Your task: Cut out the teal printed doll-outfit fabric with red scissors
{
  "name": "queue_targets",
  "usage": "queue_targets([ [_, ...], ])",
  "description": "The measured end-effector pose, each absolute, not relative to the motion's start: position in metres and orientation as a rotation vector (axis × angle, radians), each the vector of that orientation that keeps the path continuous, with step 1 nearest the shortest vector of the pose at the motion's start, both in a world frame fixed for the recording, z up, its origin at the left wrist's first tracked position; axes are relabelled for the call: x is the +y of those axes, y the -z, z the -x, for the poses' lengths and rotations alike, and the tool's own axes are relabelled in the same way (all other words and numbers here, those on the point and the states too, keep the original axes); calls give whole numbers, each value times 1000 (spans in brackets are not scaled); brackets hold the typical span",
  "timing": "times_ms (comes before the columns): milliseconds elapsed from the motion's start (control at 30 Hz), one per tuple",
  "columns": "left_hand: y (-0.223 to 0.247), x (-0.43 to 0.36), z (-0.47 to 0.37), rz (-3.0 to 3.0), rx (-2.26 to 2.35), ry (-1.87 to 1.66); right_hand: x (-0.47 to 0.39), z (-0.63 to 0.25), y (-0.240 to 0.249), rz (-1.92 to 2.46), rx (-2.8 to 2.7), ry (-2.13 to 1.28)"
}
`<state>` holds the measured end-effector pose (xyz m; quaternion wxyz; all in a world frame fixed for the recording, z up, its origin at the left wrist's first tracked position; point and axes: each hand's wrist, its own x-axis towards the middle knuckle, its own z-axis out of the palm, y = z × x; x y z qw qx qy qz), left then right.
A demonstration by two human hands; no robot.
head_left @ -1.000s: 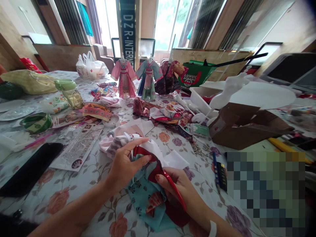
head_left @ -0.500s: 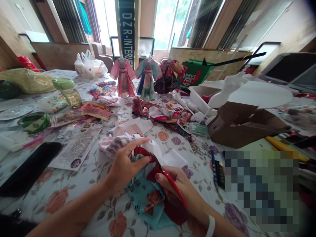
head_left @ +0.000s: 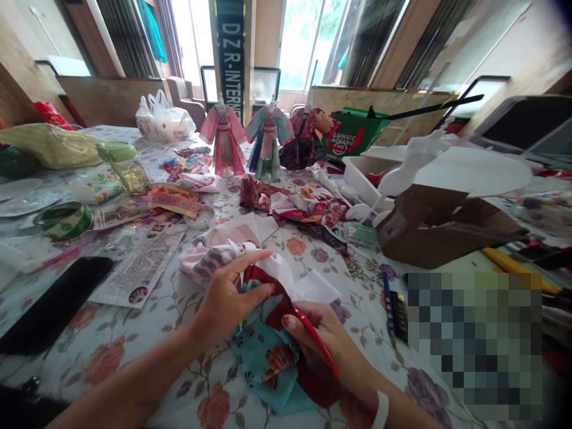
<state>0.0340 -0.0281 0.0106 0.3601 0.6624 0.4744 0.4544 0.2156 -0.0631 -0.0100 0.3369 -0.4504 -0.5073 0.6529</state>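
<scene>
My left hand (head_left: 230, 295) presses thumb and fingers onto a bundle of fabric near the middle of the table. Dark red cloth (head_left: 317, 378) and turquoise printed cloth (head_left: 263, 339) lie in the bundle, with white and pink patterned cloth (head_left: 208, 256) behind. My right hand (head_left: 315, 330) is closed round red-handled scissors (head_left: 319, 342). The scissors point up and left, their dark blades at the red cloth beside my left fingertips. Whether the blades are parted is too small to tell.
Behind stand small dressed figures, one in a pink robe (head_left: 223, 140). A brown cardboard box (head_left: 429, 232) and white tray (head_left: 364, 182) are on the right. Leftward lie a black phone-like object (head_left: 58, 304), a bead sheet (head_left: 140, 265), green tape (head_left: 65, 220) and a green-lidded jar (head_left: 127, 170).
</scene>
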Motion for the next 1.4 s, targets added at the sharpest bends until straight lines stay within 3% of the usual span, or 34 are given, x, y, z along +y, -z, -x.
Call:
queue_targets([
  [1400,-10,-26,-32,-1472,1181,-1147,-65,-215,17,1284,-1320,-1638],
])
